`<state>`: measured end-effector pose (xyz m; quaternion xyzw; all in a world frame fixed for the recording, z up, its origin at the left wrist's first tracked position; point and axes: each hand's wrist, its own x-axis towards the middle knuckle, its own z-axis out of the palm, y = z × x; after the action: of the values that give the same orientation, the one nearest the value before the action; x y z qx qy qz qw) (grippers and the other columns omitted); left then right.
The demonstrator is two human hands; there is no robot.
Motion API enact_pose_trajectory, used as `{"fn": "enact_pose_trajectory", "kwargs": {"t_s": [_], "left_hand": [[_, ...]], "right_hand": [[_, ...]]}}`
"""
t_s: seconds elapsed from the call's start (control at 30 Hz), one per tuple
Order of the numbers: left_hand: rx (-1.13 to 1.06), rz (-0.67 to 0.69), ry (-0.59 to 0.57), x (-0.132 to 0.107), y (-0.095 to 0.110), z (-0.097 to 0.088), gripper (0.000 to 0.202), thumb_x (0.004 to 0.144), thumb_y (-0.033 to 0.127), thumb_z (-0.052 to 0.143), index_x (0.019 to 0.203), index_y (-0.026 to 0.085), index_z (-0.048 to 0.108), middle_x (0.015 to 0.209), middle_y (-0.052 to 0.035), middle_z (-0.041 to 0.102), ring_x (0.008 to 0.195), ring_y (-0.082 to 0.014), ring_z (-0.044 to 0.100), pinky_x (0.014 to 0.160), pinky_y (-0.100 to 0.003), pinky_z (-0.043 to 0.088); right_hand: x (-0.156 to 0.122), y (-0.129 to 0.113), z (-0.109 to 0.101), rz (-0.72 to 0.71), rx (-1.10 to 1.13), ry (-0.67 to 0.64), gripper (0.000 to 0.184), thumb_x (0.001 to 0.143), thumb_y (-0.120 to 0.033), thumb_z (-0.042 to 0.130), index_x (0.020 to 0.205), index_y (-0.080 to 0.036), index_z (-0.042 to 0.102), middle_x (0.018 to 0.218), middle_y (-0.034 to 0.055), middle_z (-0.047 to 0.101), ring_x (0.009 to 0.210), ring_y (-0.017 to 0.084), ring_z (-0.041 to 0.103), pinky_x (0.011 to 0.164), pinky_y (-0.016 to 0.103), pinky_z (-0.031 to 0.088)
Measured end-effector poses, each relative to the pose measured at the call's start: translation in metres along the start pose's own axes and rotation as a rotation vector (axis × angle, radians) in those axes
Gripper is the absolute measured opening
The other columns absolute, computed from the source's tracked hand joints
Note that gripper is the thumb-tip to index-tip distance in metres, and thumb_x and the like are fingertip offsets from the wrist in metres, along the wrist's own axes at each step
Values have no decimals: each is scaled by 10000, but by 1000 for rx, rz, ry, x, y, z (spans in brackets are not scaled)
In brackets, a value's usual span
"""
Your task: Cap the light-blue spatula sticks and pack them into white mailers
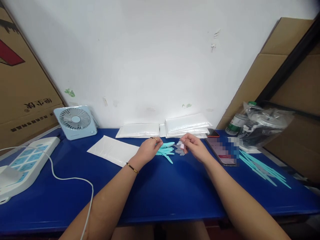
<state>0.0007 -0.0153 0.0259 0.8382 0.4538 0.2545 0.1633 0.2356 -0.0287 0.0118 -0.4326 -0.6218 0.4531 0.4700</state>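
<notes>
My left hand (pixel 147 151) is closed in a pinch at the near ends of a bunch of turquoise strips (pixel 167 151). What its fingertips hold, if anything, is hidden. Across from it, my right hand (pixel 196 146) pinches a small pinkish-white piece (pixel 182 146). Several short grey strips (pixel 179 151) show just beside and below that piece; whether they are joined to it I cannot tell. Partly behind my left wrist, a white padded envelope (pixel 110 150) lies flat on the blue table (pixel 172 193).
White envelopes (pixel 187 124) are stacked against the wall. At left are a light-blue fan (pixel 75 121), a power strip (pixel 32 163) and a white cable (pixel 72 178) crossing my left arm. A phone (pixel 221 153), long turquoise strips (pixel 265 168) and a plastic-wrapped item (pixel 262 126) lie at right.
</notes>
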Motion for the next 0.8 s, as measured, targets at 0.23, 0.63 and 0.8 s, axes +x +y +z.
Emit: {"fn": "enact_pose_trajectory", "kwargs": {"t_s": [0.23,0.63,0.8], "left_hand": [[45,36,4,0,1,1,254,911,325,365,846,207,580,877,-28,638,826,-172,574,678,-257,403],[-71,88,-76,-2,5,8,235,903,304,400,917,210,614,870,-15,637,814,-153,578,706,-249,419],[161,73,-112,0,-14,9,249,823,261,535,1056,238,619,1066,-41,604,961,-198,556,822,-295,419]], "right_hand": [[1,3,4,7,-12,-41,304,814,-505,548,835,-205,499,620,-25,622,431,91,505,462,223,403],[-8,-7,9,123,-19,-344,286,809,-448,576,852,-178,490,670,4,653,497,98,577,492,213,427],[-11,-4,-8,265,-252,-604,269,795,-419,580,869,-166,530,651,9,646,462,115,571,448,222,423]]}}
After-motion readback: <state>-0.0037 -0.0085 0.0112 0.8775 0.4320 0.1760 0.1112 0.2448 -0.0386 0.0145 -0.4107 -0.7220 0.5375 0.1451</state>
